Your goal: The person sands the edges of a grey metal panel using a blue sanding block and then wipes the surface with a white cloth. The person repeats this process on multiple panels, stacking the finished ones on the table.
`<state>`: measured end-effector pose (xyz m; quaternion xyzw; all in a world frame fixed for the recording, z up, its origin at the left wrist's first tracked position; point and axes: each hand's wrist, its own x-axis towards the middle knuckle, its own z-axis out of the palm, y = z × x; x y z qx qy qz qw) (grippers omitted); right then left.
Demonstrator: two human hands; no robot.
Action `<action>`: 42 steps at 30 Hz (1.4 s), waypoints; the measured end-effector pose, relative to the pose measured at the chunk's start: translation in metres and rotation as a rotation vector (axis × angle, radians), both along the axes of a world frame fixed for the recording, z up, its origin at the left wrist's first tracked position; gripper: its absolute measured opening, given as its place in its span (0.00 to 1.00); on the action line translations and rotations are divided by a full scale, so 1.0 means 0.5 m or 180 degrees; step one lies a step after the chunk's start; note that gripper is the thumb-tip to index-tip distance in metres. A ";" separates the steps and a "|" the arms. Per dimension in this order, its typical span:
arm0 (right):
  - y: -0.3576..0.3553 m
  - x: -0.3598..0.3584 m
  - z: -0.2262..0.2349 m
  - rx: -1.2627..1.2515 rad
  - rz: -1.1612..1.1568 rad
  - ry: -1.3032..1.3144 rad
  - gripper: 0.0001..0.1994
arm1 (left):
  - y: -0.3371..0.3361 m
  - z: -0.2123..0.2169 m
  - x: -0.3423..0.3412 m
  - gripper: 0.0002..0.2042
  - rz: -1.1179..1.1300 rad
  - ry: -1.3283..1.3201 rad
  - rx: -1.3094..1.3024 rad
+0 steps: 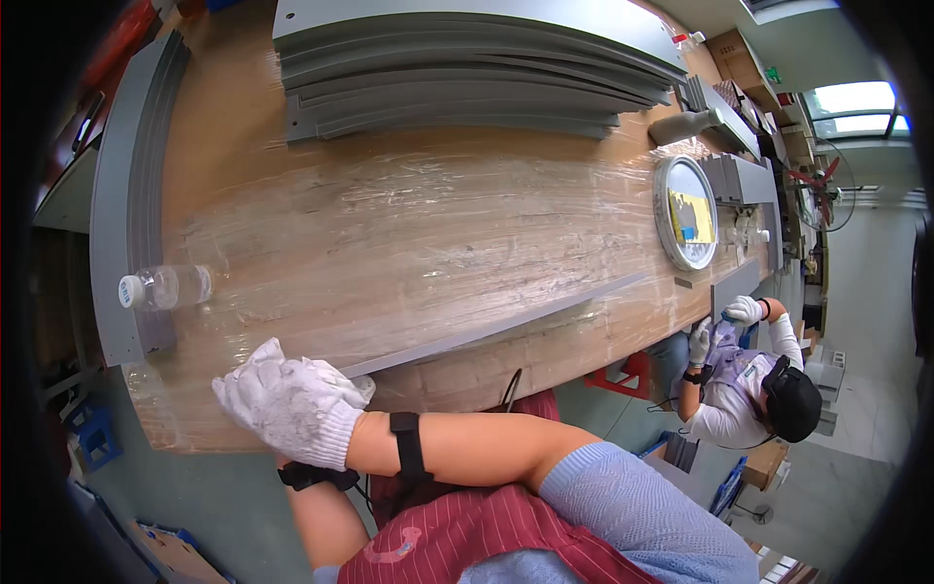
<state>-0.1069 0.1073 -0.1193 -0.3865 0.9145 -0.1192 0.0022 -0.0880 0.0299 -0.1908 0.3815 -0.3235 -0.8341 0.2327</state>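
My right hand (306, 404), in a white knitted glove, reaches across to the left at the near edge of the table. Its fingers look curled, and whatever lies under them is hidden. A long thin grey strip (496, 327) runs along the tabletop, its left end meeting this glove. My left forearm (326, 526) rises from below, with a black band at the wrist. The left hand is mostly covered by the right one, so its fingers cannot be made out. Just beyond the gloves lies a clear plastic bottle (170, 288) with a white cap, on its side.
Film covers the wooden table (418, 224). Grey panels form a tall stack (467, 83) at the far side and another stack (136, 195) on the left. A round white lid (664, 216) holds something yellow; a grey bottle (681, 127) lies behind it. A gloved co-worker (744, 389) works at right.
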 end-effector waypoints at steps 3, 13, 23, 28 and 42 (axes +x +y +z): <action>0.018 0.000 -0.030 -0.0627 0.0032 -0.0287 0.15 | 0.011 0.026 -0.011 0.24 0.0110 -0.0314 -0.0157; 0.658 -0.078 0.008 -0.0478 -0.0942 -0.0051 0.22 | -0.068 -0.042 0.023 0.22 -0.0248 -0.0315 -0.0732; 0.896 -0.151 -0.164 -0.2249 -0.3388 -0.1528 0.24 | -0.064 -0.033 -0.048 0.35 -0.1048 -0.1719 -0.1890; 0.899 -0.207 -0.061 -0.2462 -0.3916 -0.1965 0.22 | -0.096 0.046 -0.009 0.31 -0.2606 -0.2225 -0.1547; 0.640 -0.070 0.001 -0.0888 0.0331 -0.0042 0.08 | -0.128 0.025 0.123 0.24 -0.4453 -0.3390 -0.2326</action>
